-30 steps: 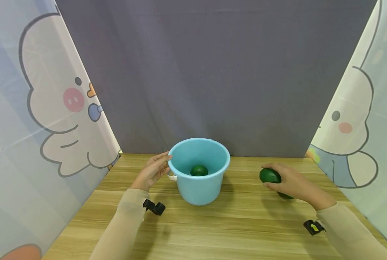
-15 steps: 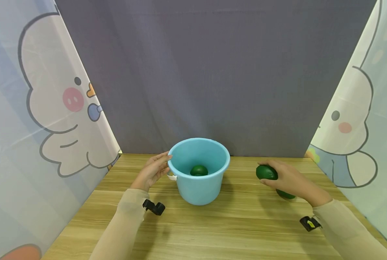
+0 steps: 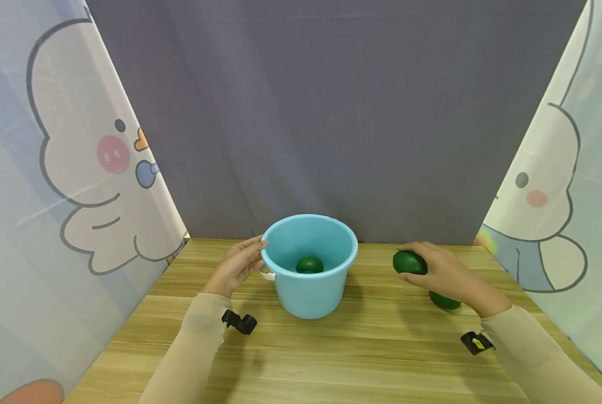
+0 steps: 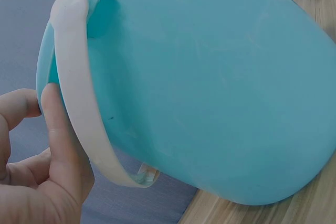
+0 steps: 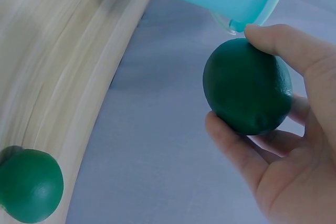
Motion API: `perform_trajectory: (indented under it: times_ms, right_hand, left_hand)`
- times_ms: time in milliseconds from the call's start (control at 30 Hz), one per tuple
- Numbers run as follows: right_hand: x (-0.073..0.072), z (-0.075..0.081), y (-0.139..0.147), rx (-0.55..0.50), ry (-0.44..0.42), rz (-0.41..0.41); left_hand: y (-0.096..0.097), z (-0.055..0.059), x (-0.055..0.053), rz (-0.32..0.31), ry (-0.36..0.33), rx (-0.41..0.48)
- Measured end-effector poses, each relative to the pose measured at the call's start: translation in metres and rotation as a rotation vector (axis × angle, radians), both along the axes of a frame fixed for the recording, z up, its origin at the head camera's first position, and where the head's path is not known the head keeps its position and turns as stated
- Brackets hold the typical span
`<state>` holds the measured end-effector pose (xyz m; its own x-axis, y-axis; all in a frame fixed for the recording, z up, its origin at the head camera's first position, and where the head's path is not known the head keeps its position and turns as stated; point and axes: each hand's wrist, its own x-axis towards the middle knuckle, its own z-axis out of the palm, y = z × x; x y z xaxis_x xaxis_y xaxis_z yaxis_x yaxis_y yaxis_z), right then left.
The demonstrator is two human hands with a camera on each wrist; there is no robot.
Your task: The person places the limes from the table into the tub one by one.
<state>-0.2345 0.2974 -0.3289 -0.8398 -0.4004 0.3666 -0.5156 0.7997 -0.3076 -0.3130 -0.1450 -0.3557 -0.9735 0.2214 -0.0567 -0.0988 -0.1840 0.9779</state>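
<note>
A light blue bucket [image 3: 308,296] with a white handle [image 4: 79,77] stands upright on the wooden table. My left hand [image 3: 236,267] pinches its rim at the left, the thumb tucked behind the handle in the left wrist view. Inside the bucket lies a dark green avocado [image 3: 309,265]. To the right of the bucket, my right hand [image 3: 445,273] grips a second dark green avocado [image 5: 247,86] between thumb and fingers, raised over the table. Another avocado [image 3: 445,301] rests on the table below the right hand, partly covered by it in the head view.
The wooden tabletop [image 3: 331,359] reaches back to a grey curtain [image 3: 321,123]. Pale curtains with cartoon animals [image 3: 94,140] hang along both sides. A black strap mount [image 3: 239,321] sits on each wrist.
My right hand has lifted its avocado and shifted it left toward the bucket, uncovering more of the avocado on the table. The left hand and the bucket have stayed in place.
</note>
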Motion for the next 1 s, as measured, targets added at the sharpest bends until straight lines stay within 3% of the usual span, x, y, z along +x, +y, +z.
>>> perform_trajectory:
  times_ms: [1000]
  right_hand:
    - [-0.006,0.014,-0.018,-0.053,0.076,0.042]
  left_hand:
    - [-0.001,0.002,0.003,0.017,-0.013,-0.009]
